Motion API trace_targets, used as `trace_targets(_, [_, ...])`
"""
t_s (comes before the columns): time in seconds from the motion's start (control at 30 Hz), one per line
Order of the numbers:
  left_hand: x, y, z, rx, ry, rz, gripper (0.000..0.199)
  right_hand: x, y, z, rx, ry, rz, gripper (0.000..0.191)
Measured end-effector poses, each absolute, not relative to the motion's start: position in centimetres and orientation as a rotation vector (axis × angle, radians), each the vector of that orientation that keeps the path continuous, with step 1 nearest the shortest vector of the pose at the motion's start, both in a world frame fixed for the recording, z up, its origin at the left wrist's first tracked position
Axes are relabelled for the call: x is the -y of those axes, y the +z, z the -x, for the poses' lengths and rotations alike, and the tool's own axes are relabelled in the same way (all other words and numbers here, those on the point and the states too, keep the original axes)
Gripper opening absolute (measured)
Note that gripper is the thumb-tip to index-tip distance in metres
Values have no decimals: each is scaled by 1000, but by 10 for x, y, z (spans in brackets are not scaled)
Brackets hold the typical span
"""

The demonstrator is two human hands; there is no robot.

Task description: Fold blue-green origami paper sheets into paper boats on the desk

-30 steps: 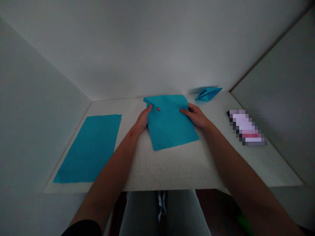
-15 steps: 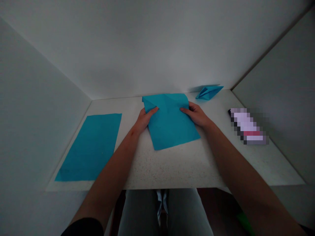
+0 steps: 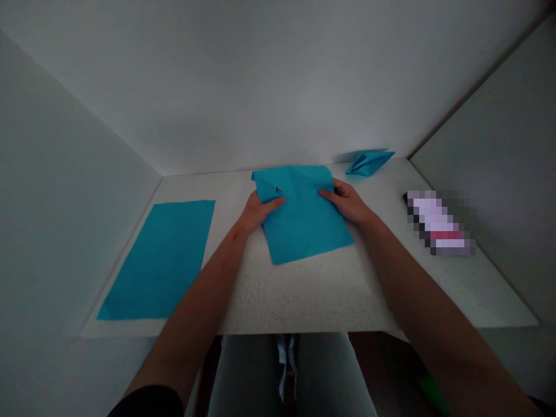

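A sheet of blue paper is held in both hands at the middle of the table, its top edge bending backward near the wall. My left hand grips its left side, thumb on the front face and fingers hidden behind. On the opposite side my right hand pinches the paper the same way, thumb in front. A small dark mark shows on the paper just above my left thumb; I cannot tell whether it is a hole or a spot.
Flat on the table's left lies another blue paper sheet. A folded blue paper piece sits by the back wall at right. Nearer the right wall is a phone-like object, blurred by pixels. White walls enclose the white table on three sides.
My left thumb has slid slightly down and right across the paper, uncovering the dark mark. The right hand and the paper have hardly moved.
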State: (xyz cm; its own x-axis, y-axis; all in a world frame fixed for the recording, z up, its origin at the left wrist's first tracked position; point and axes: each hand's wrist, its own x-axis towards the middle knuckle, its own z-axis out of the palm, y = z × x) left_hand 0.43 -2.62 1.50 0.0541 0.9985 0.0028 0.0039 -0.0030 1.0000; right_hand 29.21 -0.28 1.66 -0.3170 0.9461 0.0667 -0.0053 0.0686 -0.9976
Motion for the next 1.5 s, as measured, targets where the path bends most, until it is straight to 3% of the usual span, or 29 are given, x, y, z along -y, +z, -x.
trace_targets(0.63, [20,9,-2,-1178,1175,-1120,46,2,16,-295,1466,1325,1006,52])
trace_targets(0.93, [20,5,-1,-1089,1202,-1240,67,1,13,-294,1399,1299,986,52])
trace_targets(1.13, [14,-2,1,-1164,1315,-1311,64,-1,14,-295,1425,1331,969,50])
trace_targets(1.33, [16,5,4,-982,1233,-1443,72,-2,12,-294,1365,1242,982,58])
trace_targets(1.5, [14,3,4,-995,1267,-1380,63,-2,12,-295,1372,1228,977,59])
